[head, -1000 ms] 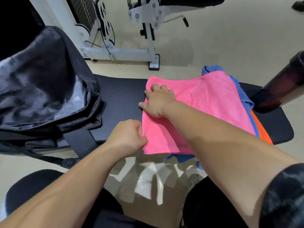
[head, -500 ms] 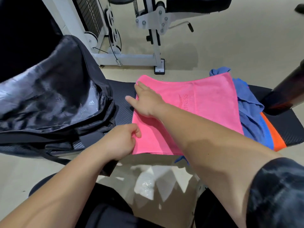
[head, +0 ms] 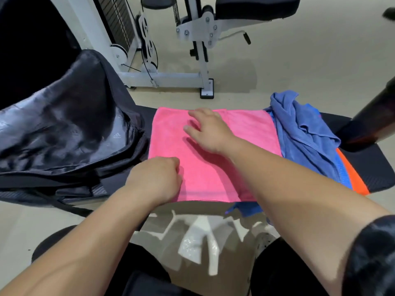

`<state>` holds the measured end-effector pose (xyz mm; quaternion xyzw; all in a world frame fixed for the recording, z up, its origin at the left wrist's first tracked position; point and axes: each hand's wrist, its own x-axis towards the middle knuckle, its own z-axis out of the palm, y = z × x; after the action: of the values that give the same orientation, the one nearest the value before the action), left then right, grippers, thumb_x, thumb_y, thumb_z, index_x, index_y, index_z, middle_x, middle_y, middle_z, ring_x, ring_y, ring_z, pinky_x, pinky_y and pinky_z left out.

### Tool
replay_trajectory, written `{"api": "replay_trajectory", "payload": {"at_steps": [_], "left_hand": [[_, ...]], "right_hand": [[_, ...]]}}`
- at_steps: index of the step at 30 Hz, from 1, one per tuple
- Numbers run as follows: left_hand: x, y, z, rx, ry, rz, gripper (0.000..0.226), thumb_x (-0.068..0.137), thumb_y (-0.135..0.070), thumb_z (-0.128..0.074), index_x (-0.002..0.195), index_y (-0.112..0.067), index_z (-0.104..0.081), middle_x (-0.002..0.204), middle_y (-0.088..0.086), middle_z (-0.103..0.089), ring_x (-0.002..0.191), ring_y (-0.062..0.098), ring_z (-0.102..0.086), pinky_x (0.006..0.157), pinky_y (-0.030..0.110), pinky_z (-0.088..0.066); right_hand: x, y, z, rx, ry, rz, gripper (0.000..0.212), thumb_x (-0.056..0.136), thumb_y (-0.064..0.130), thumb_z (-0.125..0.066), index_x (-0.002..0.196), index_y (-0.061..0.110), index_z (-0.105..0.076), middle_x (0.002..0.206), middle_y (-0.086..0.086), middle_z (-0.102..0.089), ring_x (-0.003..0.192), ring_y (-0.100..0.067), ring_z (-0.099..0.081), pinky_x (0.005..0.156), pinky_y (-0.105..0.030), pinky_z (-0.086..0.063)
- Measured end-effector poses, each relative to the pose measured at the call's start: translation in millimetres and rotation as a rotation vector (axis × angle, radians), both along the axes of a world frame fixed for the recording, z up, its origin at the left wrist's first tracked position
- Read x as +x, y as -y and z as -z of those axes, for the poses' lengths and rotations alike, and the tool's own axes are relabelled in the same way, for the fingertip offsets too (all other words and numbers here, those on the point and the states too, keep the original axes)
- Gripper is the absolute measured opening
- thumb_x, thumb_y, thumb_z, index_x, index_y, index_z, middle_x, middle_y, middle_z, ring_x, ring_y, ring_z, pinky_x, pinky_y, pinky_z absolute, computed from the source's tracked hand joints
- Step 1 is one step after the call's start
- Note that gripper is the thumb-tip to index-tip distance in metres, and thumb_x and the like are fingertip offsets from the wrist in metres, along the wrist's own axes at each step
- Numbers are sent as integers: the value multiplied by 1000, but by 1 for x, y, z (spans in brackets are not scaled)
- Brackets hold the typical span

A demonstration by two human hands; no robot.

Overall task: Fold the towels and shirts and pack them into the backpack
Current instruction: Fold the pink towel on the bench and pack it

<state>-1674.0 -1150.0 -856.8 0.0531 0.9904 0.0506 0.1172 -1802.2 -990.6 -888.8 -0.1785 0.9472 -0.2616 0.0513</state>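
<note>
A folded pink towel (head: 213, 176) lies flat on the black bench (head: 382, 169), right beside the open black backpack (head: 64, 129) on the left. My right hand (head: 209, 133) presses on the towel's far half with straight, spread fingers. My left hand (head: 156, 178) sits on the towel's near left corner with its fingers curled round the edge. A crumpled blue cloth (head: 303, 135) lies to the right of the towel and partly under it. An orange cloth (head: 352, 178) peeks out beneath the blue one.
A dark cylinder (head: 372, 116) leans in at the bench's right end. A white gym machine frame (head: 171, 77) stands on the beige floor behind the bench. My knees in black shorts are below the bench's near edge.
The pink towel has slid left, up against the backpack, uncovering more of the blue cloth. My right hand moved from the towel's left edge to its middle and flattened out.
</note>
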Motion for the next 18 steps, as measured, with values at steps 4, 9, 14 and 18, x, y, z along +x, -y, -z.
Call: {"api": "replay_trajectory", "payload": {"at_steps": [4,9,14,18], "left_hand": [[-3,-54,4,201,-6,90,24,88,-43,-60,86,-20,-56,89,3,-67,90,33,-62,72,38,-51],[-1,-105,22,341,91,153,30,80,-46,-70,83,-19,-58,82,-1,-62,85,28,-58,74,38,-49],[4,-119,36,187,99,159,53,63,-59,-77,88,-25,-44,95,1,-52,91,26,-50,78,38,-48],[4,-118,41,220,102,123,39,65,-40,-75,88,-29,-45,92,-5,-46,91,24,-49,78,36,-47]], "right_hand": [[-9,-70,10,92,17,162,44,94,47,-56,129,21,-63,128,-13,-58,122,-35,-50,106,-43,-40],[-7,-109,18,70,132,9,49,92,42,-63,133,16,-63,133,-7,-60,129,-25,-48,114,-39,-32],[-9,-106,18,82,152,-63,57,91,47,-61,144,26,-53,149,0,-49,142,-21,-37,120,-40,-21],[-10,-95,17,145,223,-22,83,72,69,-42,149,39,-41,157,10,-37,142,-29,-31,115,-53,-26]]}}
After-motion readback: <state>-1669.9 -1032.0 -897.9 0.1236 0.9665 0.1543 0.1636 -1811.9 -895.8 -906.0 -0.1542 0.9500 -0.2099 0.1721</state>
